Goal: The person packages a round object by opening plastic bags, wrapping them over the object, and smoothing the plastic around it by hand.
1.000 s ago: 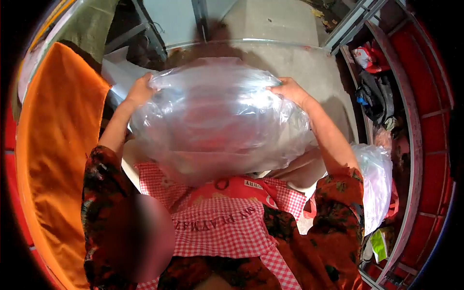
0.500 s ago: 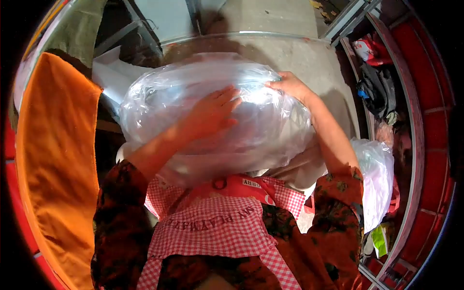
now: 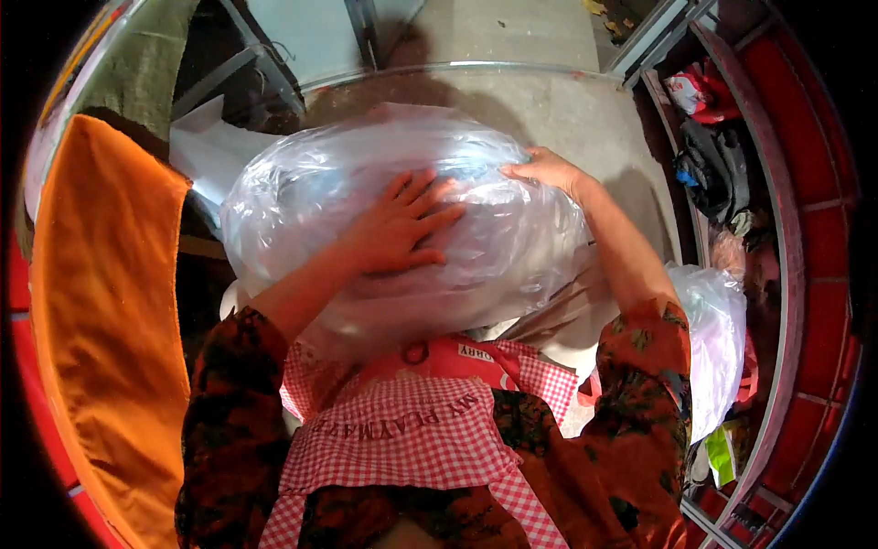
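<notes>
A large, puffed-up clear plastic bag (image 3: 320, 165) rests over my lap, above the red checked apron (image 3: 402, 435). My left hand (image 3: 398, 224) lies on top of the bag with its fingers spread. At the bag's upper right edge, my right hand (image 3: 546, 171) grips the plastic between thumb and fingers. What the bag holds cannot be made out through the shiny film.
Orange cloth (image 3: 114, 320) hangs at the left, with a white sheet (image 3: 215, 146) beside it. A shelf (image 3: 773, 220) at the right holds a red and white packet (image 3: 702, 94) and dark items. Another plastic bag (image 3: 713, 339) stands near my right elbow.
My left hand has let go of the bag's left edge and moved inward onto its top, where its fingers have spread. My right hand has stayed at the right edge.
</notes>
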A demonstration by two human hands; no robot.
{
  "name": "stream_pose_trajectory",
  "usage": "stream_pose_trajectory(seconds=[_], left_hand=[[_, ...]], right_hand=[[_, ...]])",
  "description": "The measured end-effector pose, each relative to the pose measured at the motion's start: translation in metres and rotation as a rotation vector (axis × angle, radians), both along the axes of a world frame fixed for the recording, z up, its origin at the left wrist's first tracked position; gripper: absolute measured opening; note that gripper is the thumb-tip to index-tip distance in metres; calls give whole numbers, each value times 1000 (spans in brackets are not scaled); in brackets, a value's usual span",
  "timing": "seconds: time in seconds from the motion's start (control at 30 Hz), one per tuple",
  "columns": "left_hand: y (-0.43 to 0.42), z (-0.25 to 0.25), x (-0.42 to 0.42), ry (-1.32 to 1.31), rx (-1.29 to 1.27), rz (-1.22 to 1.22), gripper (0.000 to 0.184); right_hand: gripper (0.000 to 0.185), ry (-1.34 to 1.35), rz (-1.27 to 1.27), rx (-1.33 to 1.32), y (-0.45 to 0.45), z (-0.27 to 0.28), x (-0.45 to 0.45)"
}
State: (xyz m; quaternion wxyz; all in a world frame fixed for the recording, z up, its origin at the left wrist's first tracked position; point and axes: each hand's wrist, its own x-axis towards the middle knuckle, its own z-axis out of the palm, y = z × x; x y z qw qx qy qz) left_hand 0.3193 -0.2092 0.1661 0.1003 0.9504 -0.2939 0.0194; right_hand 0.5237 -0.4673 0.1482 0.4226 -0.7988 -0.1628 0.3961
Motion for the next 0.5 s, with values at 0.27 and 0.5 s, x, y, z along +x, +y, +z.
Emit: stream_pose_trajectory(seconds=[0.27, 0.5], left_hand=[[-2, 8, 1, -5, -62, -14, 74], [-3, 0, 2, -32, -31, -35, 72]], right_hand=[[59, -11, 69, -40, 0, -27, 13], [67, -60, 145, -152, -9, -22, 20]])
